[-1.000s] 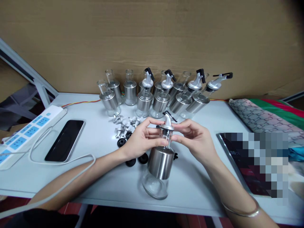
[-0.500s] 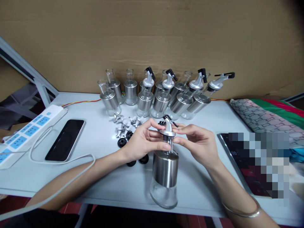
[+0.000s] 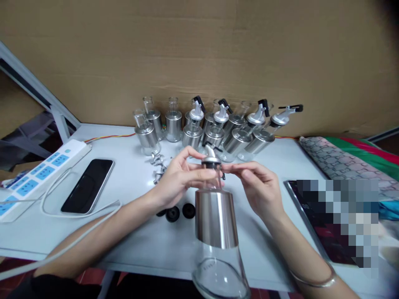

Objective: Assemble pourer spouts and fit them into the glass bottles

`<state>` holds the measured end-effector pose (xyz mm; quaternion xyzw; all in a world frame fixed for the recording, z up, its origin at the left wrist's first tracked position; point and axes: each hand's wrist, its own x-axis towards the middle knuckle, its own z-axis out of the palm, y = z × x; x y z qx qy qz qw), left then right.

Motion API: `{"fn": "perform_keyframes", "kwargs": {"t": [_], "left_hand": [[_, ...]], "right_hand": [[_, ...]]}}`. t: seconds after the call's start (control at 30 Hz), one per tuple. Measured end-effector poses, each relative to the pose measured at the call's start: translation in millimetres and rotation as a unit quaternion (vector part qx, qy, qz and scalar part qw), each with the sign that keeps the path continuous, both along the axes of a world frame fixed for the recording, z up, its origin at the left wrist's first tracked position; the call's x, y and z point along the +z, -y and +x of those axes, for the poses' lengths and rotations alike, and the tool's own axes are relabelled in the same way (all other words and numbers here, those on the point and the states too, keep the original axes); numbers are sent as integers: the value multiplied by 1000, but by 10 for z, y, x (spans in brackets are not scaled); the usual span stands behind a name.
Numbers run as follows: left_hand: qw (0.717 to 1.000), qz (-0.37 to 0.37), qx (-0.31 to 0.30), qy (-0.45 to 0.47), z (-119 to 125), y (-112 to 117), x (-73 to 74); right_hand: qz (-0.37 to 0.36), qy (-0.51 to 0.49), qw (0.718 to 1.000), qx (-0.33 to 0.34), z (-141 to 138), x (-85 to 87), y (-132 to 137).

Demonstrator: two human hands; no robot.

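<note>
A glass oil bottle (image 3: 216,220) with a brushed steel sleeve is tilted in front of me, its base towards me and lifted over the table's front edge. On its neck sits a silver pourer spout (image 3: 211,154) with a black flap lever. My left hand (image 3: 181,178) is closed around the neck just below the spout, thumb across the near side. My right hand (image 3: 260,182) is at the neck's right side, fingers stretched towards it and fingertips at the glass; the thumb stands off, gripping nothing visible. Black round caps (image 3: 172,213) and silver spout parts (image 3: 158,168) lie beside my left hand.
Behind stand several sleeved bottles (image 3: 173,124), some with spouts fitted. At the left are a phone (image 3: 89,187), a power strip (image 3: 40,178) and a white cable (image 3: 84,214). To the right lie a tablet (image 3: 311,216) and patterned fabric (image 3: 324,158). Cardboard (image 3: 199,50) closes off the back.
The bottle has tipped, its base coming up and towards me. My right hand has let go of the spout and dropped slightly beside the neck; my left hand keeps its hold.
</note>
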<state>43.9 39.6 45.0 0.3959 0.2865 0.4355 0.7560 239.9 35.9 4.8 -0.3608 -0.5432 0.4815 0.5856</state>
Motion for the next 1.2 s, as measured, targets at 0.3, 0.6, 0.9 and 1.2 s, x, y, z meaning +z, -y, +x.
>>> {"fn": "perform_keyframes", "kwargs": {"t": [0.3,0.6,0.9,1.2], "left_hand": [[877,364,312,-37,-596,-294,555],[753,511,402,-100,-651,-558,297],[741,506,385,-217,-705,-717,-45],[787,482,332,-194,-717,-886,-332]], "right_hand": [[-31,-78,993,-80,52,40,-49],[-11,-52,995,-81,17,39,-17],[-2,-40,998,-54,-17,44,31],[-8,-31,999,-31,-41,24,57]]}}
